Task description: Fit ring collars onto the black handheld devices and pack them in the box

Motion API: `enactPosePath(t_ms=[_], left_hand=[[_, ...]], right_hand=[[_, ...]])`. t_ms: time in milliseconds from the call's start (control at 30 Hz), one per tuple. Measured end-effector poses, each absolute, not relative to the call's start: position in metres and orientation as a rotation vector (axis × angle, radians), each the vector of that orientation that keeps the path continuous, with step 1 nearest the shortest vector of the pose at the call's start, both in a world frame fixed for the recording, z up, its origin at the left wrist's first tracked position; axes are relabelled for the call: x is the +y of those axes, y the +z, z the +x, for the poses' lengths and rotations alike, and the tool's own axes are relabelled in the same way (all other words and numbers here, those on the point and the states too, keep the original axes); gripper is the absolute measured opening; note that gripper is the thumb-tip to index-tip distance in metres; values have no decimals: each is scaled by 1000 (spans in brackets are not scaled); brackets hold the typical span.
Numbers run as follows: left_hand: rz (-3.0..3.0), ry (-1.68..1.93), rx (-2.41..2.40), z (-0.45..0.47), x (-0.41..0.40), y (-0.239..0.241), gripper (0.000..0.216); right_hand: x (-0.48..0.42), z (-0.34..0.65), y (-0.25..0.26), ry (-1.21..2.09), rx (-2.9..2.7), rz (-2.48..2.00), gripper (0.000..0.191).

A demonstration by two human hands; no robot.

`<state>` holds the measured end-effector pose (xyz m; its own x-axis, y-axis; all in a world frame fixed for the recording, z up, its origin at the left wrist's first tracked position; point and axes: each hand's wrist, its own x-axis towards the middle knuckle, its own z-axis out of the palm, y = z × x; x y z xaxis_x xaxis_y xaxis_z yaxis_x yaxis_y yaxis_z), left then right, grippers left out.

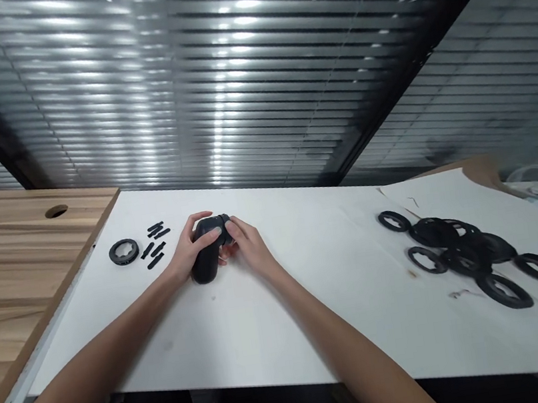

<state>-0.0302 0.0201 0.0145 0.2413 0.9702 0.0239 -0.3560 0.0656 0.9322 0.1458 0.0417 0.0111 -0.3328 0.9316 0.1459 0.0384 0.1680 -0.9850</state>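
Wrapping curled fingers (pixel 200 222) of left hand (pixel 185 251) and right hand (pixel 250 248) around a black cylinder (pixel 205 268)

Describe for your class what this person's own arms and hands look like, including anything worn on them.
The left forearm and right forearm are bare, with no sleeve in view. The left grip and right grip are bare hands, without gloves. No watch, wristband, cable or marking can be made out on either arm.

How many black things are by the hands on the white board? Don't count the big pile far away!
Black strips: 6 (small, so maybe one off)
Black ring: 1
Black handle: 1
Total: 8
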Motion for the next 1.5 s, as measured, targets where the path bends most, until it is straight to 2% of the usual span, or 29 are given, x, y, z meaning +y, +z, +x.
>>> enactPosePath(t_ms=[100,200,467,700,1000,1133,1267,1500], left_hand=[[1004,1155,781,-29,23,17,65],[972,1114,796,-29,24,18,61],[1018,1064,769,-33,26,20,76],[971,1045,772,-31,25,16,59],[892,1032,765,-30,28,12,72],[1003,1203,698,-28,25,12,79],[1279,1430,634,-30,19,12,63],[1416,1467,567,-32,19,7,57]], right_hand=[[44,146,11,1345,-1583,-965,68],[45,148,11,1314,-1616,-909,67],[46,154,5,1222,-1742,-764,62],[47,155,-1,1031,-1831,-724,54],[45,156,-3,1015,-1856,-708,56],[44,154,-4,1125,-1825,-630,66],[41,151,-4,1273,-1739,-579,78],[37,151,3,1252,-1707,-588,74]])
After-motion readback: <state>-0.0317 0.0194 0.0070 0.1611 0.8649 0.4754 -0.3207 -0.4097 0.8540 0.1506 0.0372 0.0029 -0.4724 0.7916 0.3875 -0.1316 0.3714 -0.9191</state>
